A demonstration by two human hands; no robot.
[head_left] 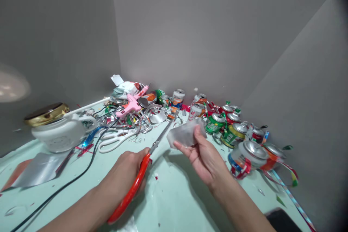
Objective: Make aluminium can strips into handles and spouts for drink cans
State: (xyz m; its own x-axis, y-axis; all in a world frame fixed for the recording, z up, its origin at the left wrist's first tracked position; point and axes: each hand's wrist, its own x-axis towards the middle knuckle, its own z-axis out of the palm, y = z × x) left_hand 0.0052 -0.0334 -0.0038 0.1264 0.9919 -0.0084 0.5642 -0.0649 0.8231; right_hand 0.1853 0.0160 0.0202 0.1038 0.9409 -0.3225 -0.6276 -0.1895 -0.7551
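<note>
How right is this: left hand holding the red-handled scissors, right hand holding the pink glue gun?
One slip: the head view shows the right hand holding a silvery sheet instead. The left hand does hold the red-handled scissors.

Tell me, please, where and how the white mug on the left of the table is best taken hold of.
Probably by its handle, coming from the right: the loop juts out on that side of the white mug. Keep it level, as a gold-coloured object seems to rest on top.

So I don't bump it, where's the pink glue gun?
In the head view, the pink glue gun lies left of centre among shiny scraps, beyond the white-handled scissors.
</note>
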